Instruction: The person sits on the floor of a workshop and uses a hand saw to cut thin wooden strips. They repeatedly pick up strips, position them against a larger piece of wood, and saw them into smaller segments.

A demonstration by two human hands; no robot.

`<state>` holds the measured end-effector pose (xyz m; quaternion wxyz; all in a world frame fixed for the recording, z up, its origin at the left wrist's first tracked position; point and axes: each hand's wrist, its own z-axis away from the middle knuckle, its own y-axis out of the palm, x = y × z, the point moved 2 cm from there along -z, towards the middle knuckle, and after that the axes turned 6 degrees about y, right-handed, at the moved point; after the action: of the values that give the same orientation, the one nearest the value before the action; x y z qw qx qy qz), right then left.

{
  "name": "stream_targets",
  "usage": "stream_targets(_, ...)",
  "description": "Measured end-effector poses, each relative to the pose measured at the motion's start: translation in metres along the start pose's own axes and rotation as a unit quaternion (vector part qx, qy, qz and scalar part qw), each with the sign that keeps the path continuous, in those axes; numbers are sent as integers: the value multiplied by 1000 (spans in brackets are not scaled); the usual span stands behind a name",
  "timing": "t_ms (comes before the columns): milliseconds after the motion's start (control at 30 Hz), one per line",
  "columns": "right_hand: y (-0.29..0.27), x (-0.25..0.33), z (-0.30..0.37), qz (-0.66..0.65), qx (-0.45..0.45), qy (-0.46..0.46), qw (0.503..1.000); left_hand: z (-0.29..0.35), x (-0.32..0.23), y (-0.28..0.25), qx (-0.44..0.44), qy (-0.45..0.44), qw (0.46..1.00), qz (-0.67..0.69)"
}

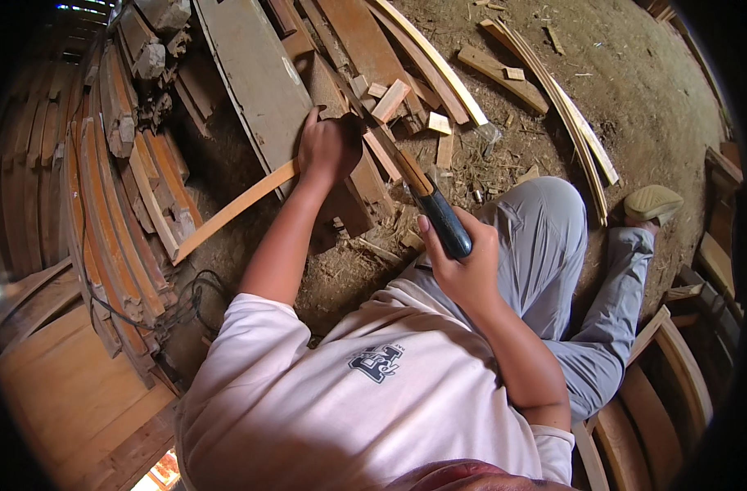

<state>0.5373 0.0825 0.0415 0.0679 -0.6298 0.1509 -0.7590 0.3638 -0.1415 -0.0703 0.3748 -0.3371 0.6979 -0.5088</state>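
Observation:
My right hand [470, 255] is wrapped round the black grip of a long, narrow tool [418, 176]. Past the grip the tool turns wood-brown, then dark, running up and left among the boards; its kind and far end I cannot make out. My left hand [331, 149] is in shadow over a brown wooden piece [372, 186], at the edge of a wide grey board [263, 78]. A thin light wooden strip [236, 209] reaches from that hand down to the left. The hand seems closed on the strip's end, though its fingertips are hidden.
Small wood offcuts [391, 100] lie beyond my hands. Long curved strips [557, 102] rest on the dirt floor [635, 82] to the right. Stacked boards [115, 204] fill the left side, with a dark cable [197, 290] beside them. More curved wood [647, 409] lies at lower right.

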Motion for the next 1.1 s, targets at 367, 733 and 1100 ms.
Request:
stream_targets(367,0,1,8,9,4,-1,1000,-2,-2,-7,5,-18,1000,-17)
stream_targets(733,-63,22,70,111,-23,-4,994,4,30,35,-22,-20,999,-45)
stream_targets(1100,-18,7,17,58,19,-7,998,-5,-3,-6,-6,-21,1000,-5)
